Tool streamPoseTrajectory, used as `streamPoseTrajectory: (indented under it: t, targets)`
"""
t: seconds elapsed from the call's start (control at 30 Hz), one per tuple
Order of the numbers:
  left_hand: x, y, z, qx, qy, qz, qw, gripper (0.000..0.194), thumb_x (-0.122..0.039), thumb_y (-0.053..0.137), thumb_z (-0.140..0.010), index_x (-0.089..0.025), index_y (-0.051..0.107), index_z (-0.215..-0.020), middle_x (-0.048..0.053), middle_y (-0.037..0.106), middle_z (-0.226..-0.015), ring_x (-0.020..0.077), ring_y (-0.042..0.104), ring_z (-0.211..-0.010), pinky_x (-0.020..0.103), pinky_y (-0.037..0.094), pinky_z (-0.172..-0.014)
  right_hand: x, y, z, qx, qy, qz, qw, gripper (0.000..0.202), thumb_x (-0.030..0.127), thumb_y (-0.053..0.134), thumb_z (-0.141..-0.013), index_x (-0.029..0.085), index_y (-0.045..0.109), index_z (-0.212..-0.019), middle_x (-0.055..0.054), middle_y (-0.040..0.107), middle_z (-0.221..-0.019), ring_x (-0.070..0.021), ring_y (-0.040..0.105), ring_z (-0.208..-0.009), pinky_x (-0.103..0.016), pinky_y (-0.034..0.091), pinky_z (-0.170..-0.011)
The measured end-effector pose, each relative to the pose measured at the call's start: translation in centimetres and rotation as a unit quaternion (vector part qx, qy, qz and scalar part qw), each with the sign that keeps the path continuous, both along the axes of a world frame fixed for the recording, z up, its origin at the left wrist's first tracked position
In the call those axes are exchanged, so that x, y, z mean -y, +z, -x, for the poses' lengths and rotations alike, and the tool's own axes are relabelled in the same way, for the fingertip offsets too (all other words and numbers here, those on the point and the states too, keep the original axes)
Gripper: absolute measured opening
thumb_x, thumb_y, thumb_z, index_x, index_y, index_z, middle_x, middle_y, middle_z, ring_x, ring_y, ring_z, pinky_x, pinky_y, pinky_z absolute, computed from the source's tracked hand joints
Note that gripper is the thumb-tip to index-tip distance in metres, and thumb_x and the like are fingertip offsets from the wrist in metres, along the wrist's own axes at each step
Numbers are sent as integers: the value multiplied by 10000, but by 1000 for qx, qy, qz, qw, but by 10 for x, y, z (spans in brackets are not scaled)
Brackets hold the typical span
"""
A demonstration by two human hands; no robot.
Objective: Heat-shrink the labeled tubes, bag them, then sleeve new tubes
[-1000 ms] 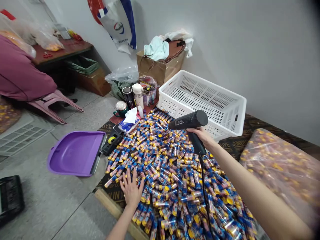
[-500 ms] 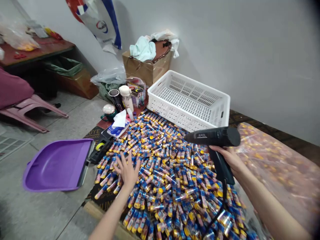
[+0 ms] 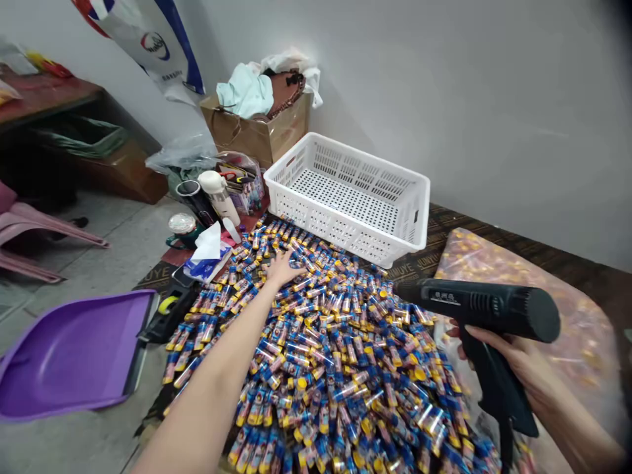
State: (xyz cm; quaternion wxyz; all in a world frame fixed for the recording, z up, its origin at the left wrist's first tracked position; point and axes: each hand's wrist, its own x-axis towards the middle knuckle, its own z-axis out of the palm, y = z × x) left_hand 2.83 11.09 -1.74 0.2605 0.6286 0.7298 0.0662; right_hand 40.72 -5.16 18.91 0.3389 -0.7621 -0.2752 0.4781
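Many small clear tubes with blue and yellow ends [image 3: 340, 355] lie spread over a dark board. Near the far left part of this layer, my left hand [image 3: 282, 270] rests on or just over the tubes, its fingers apart and no tube visibly gripped. On the right, my right hand [image 3: 508, 359] is wrapped round the handle of a black heat gun [image 3: 474, 306]. The gun's nozzle points left above the right side of the tubes, and its cord hangs down from the handle.
Behind the tubes stands a white plastic crate [image 3: 345, 227]. Cups and a white bottle [image 3: 220, 194] stand left of it, near a cardboard box [image 3: 247, 135]. A purple dustpan [image 3: 79, 352] lies at left. A filled plastic bag [image 3: 533, 283] lies at right.
My left hand has moved forward over the tubes, towards the crate. My right hand has carried the heat gun to the right and nearer the camera. The view has shifted to the right.
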Motion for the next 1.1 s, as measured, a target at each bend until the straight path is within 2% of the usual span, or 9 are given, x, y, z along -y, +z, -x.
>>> streamPoseTrajectory:
  t: [0.23, 0.37, 0.47, 0.57, 0.63, 0.73, 0.9, 1.0, 1.1]
  targets:
    - [48, -3, -22, -50, -136, -5, 989, 795, -651, 621, -614, -295, 449, -1304, 119, 261, -1464, 419, 356, -1225, 635, 203, -996, -58, -38, 46, -48, 83, -44, 994, 266, 351, 746, -603, 210, 628, -794, -34, 670, -652, -168, 587, -485, -257, 479, -409]
    - [79, 0, -33, -62, -156, -36, 985, 709, -589, 589, -686, -277, 453, -1308, 106, 260, -1467, 422, 322, -1241, 630, 168, -1018, -96, -51, 91, -64, 172, -47, 982, 259, 384, 721, -624, 162, 637, -727, -39, 639, -550, -153, 559, -435, -241, 442, -388]
    - [100, 8, -35, -31, -176, -41, 983, 704, -536, 562, -737, -298, 361, -1368, 78, 213, -1496, 418, 287, -1270, 634, 193, -1015, -120, -60, 127, -67, 238, -51, 968, 257, 383, 704, -628, 145, 646, -705, -49, 647, -549, -152, 560, -430, -239, 429, -382]
    - [129, 17, -33, 2, -198, -59, 979, 633, -481, 535, -782, -319, 356, -1367, 35, 189, -1513, 417, 216, -1318, 670, 162, -1018, -133, -69, 157, -72, 295, -44, 952, 265, 387, 698, -628, 132, 647, -680, -46, 632, -510, -147, 553, -409, -237, 424, -387]
    - [156, 21, -28, 10, -179, -90, 980, 554, -452, 488, -825, -316, 383, -1351, 20, 199, -1512, 396, 152, -1353, 681, 106, -1032, -135, -74, 170, -77, 334, -35, 939, 281, 400, 693, -641, 125, 642, -660, -46, 618, -483, -145, 554, -405, -232, 426, -400]
    - [208, 17, -14, -4, -96, -133, 986, 449, -371, 396, -890, -289, 428, -1329, 35, 256, -1494, 320, 171, -1373, 633, 92, -1072, -134, -76, 178, -94, 355, -23, 930, 279, 392, 699, -640, 127, 646, -709, -60, 664, -585, -152, 582, -437, -234, 436, -410]
    - [298, -12, 12, -83, 48, -144, 985, 464, -306, 390, -895, -288, 400, -1359, 62, 315, -1466, 275, 227, -1367, 567, 146, -1093, -131, -66, 176, -101, 358, -32, 928, 249, 362, 704, -650, 134, 637, -724, -74, 693, -692, -147, 590, -455, -236, 450, -423]
    - [327, -31, 18, -123, 82, -112, 983, 538, -352, 390, -889, -290, 282, -1413, 62, 258, -1488, 292, 179, -1380, 577, 168, -1079, -134, -62, 178, -107, 376, -34, 920, 248, 351, 706, -650, 132, 641, -748, -78, 697, -709, -151, 595, -465, -241, 458, -423]
    - [335, -46, 18, -134, 68, -107, 983, 592, -400, 401, -877, -282, 220, -1428, 66, 229, -1497, 306, 153, -1383, 596, 156, -1074, -144, -66, 189, -73, 346, -46, 934, 252, 353, 704, -648, 124, 649, -738, -80, 689, -668, -144, 580, -444, -236, 453, -399]
